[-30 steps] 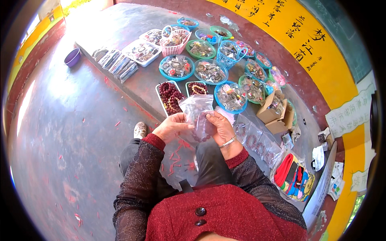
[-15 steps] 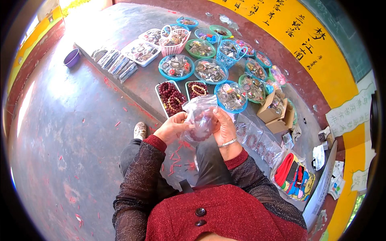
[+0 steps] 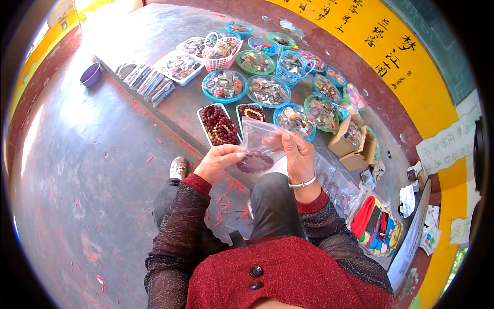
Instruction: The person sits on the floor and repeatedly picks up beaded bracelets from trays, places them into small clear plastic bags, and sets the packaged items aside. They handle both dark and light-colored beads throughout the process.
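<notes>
left hand [image 3: 220, 160] + right hand [image 3: 295, 152] grip clear plastic bag [image 3: 256, 149] | dark beads [image 3: 254, 162] inside | above lap

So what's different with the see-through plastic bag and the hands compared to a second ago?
The clear plastic bag now has a dark red bead bracelet lying at its bottom; a second ago it looked empty. Both the left hand and right hand kept hold of it. The tray of red beads stayed put.

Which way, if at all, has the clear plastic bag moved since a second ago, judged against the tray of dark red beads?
Yes. The clear plastic bag, held by the left hand and right hand, has dropped slightly toward the person's lap, away from the tray of dark red beads.
</notes>
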### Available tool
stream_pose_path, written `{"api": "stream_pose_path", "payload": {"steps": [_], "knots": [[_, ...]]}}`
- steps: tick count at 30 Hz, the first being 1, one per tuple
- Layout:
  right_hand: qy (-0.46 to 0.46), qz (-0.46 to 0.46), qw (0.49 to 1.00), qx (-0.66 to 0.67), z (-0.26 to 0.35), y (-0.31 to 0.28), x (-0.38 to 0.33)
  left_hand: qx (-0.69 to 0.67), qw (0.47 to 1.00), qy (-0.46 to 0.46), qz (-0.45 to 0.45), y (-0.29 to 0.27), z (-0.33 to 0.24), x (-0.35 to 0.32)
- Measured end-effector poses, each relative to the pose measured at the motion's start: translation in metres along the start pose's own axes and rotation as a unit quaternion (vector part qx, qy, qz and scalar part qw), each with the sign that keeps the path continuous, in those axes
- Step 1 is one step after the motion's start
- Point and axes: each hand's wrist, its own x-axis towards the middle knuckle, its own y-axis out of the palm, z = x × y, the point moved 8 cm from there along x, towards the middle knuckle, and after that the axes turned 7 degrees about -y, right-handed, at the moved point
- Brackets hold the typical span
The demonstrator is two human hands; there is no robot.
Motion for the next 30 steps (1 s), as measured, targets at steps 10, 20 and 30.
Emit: {"api": "stream_pose_path", "payload": {"steps": [10,20,30], "knots": [[0.049,0.15,0.986,-0.053,0.002,0.022,0.0,0.057,0.997,0.034,0.047,-0.003,0.004,0.002],[0.204,0.03,0.967,0.149,-0.015,0.02,0.004,0.058,0.988,-0.013,0.142,0.024,0.0,-0.004],[0.203,-0.025,0.951,0.231,-0.068,-0.01,-0.001,-0.016,0.996,-0.018,0.082,0.021,0.003,-0.004]]}}
